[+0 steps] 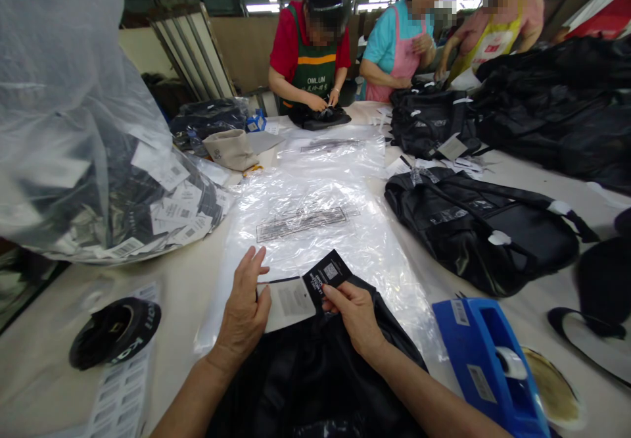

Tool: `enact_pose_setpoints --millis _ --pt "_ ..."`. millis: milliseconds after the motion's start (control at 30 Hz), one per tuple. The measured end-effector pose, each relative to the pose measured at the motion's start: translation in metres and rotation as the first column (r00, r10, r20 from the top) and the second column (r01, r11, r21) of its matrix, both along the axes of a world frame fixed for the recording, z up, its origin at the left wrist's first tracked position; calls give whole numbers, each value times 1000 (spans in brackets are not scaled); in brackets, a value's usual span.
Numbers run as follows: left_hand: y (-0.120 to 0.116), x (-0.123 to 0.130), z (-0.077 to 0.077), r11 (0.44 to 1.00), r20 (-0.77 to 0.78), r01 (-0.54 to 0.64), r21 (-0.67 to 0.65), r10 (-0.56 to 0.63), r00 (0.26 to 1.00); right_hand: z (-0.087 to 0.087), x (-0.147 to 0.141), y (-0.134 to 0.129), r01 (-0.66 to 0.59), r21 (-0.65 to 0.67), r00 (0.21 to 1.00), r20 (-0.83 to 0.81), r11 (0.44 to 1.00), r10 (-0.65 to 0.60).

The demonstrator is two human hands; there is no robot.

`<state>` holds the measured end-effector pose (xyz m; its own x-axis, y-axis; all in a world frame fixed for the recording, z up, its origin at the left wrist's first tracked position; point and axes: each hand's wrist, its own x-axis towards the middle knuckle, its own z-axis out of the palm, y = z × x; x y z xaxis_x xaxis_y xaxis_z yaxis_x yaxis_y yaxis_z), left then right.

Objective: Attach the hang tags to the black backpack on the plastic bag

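Note:
A black bag [315, 372] lies in front of me at the bottom of the head view, partly over a stack of clear plastic bags [315, 194]. My right hand [352, 313] pinches a black hang tag [328, 273] printed with white text and a square code. Beside it, a pale printed card [288, 303] rests at the bag's top edge. My left hand [246, 300] is at the card's left side, with its fingers spread and its thumb along the card. Whether that thumb presses on the card I cannot tell.
A big plastic sack of labels [167, 208] stands at left, near a black tape roll [116, 333] on a label sheet [121, 392]. At right are a blue tape dispenser [488, 359] and another black bag [478, 221]. Several co-workers [315, 63] stand across the table.

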<state>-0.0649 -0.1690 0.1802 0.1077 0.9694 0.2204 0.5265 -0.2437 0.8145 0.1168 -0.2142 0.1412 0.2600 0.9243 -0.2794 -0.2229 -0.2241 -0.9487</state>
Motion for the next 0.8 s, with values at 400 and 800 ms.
enact_pose_setpoints --millis 400,800 --pt "-2 -15 16 866 -324 495 68 -450 832 -7 3 -2 -17 -2 997 -78 1000 17" --pt "-8 -21 7 568 -903 790 229 -180 391 -6 1 0 -38 13 999 -5 999 38"
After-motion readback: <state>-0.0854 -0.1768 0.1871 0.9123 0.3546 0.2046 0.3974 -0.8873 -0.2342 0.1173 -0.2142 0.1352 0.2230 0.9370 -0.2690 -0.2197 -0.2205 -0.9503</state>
